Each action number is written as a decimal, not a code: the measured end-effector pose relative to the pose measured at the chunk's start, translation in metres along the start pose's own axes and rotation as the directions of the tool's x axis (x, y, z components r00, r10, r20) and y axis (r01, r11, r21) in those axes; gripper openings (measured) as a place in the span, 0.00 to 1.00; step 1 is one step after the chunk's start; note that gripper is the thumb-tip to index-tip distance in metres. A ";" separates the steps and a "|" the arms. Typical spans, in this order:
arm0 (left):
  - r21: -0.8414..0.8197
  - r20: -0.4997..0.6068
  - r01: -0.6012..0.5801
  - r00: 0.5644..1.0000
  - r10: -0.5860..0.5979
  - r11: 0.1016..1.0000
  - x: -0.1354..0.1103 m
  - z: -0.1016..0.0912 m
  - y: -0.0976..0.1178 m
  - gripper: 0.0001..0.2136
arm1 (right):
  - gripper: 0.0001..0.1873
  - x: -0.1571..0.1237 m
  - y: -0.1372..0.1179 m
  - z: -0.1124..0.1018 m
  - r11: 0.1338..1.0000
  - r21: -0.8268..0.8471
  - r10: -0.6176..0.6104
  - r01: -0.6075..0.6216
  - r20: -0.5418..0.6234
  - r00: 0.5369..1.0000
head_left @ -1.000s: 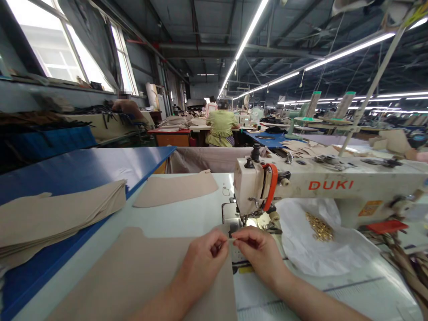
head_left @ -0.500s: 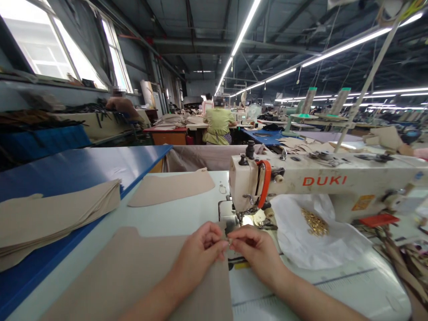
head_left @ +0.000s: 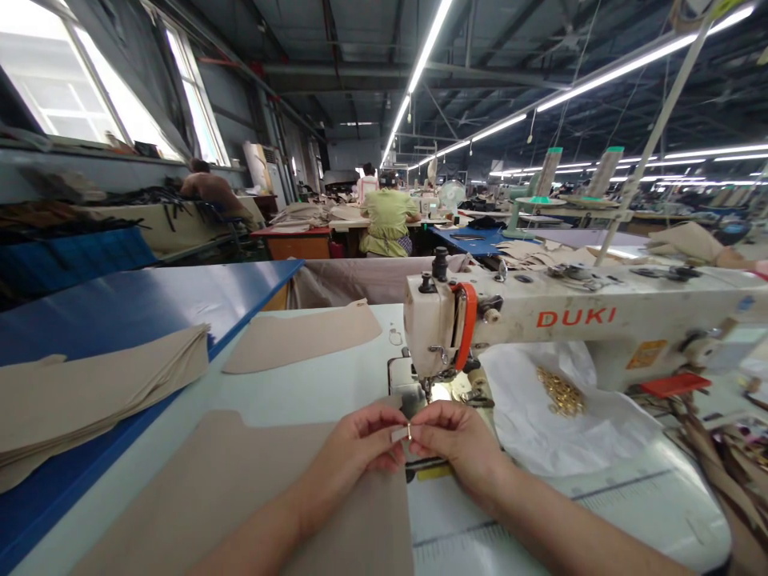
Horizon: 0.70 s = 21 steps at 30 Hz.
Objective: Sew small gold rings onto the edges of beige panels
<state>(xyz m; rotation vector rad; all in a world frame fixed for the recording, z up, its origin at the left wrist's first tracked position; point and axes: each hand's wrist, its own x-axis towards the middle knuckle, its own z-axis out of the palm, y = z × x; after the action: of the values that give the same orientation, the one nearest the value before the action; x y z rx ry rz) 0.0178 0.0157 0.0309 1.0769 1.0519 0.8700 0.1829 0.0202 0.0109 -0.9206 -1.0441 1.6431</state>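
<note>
Left hand (head_left: pixel 358 445) and right hand (head_left: pixel 461 442) meet fingertip to fingertip low over the surface (head_left: pixel 318 392), just in front of the machine (head_left: pixel 540 320). Both sets of fingers (head_left: pixel 384 416) are pinched tight on one small piece: a pale strip (head_left: pixel 398 434) with a metal ring (head_left: pixel 410 432) at its right end. The strip sits in the left pinch and the ring is against the right thumb and forefinger. The piece lies in the gap between the two hands, so neither is nearer. The strip's long axis runs left to right, roughly level, and the ring looks upright, edge-on to the camera. The needle area (head_left: pixel 427 390) is just beyond the fingers, close but apart from the piece. A beige panel (head_left: pixel 240 496) lies under the left wrist, its right edge running below the fingers toward the camera. Right of the right hand, near, a white bag (head_left: pixel 600 440) holds a heap of gold rings (head_left: pixel 561 394). Well left of the fingers is a stack (head_left: pixel 90 392) of beige pieces on a blue board (head_left: pixel 150 304), with one cut piece (head_left: pixel 303 336) beyond the left hand. It is too small to tell whether the strip is threaded through the ring or only held against it. The strip's far end is hidden inside the left pinch, and the needle and foot are tiny and glare-lit. Other people (head_left: pixel 387 220) sit far back, well apart.
</note>
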 end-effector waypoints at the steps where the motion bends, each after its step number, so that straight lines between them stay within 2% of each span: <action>1: 0.011 -0.012 0.002 1.000 -0.002 1.000 0.000 0.001 0.001 0.14 | 0.21 0.000 0.001 0.001 1.000 0.000 -0.001 0.001 0.000 1.000; 8: 0.104 -0.006 0.008 1.000 -0.008 0.995 0.001 0.004 0.003 0.08 | 0.20 -0.001 0.004 0.003 0.999 -0.052 -0.005 0.008 0.068 0.998; 12: 0.136 -0.001 -0.047 0.999 0.048 0.990 0.003 0.000 -0.002 0.06 | 0.14 -0.007 0.004 0.006 0.979 -0.156 -0.115 0.129 0.099 0.988; 14: 0.182 -0.033 -0.105 0.993 0.112 0.978 0.004 -0.002 -0.004 0.05 | 0.12 -0.012 0.004 0.007 0.940 -0.269 -0.190 0.210 0.097 0.977; 17: 0.244 -0.084 -0.156 0.980 0.181 0.957 0.005 -0.003 -0.005 0.04 | 0.11 -0.015 0.003 0.008 0.837 -0.457 -0.282 0.303 0.116 0.953; 21: 0.256 -0.114 -0.174 0.971 0.209 0.951 0.002 -0.001 -0.001 0.04 | 0.01 -0.015 0.001 0.006 0.749 -0.533 -0.374 0.394 0.151 0.915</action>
<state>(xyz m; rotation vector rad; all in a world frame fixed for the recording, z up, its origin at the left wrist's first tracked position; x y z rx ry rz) 0.0171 0.0171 0.0291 1.3581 1.2091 1.0015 0.1810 0.0045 0.0141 -0.9565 -1.6666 1.0170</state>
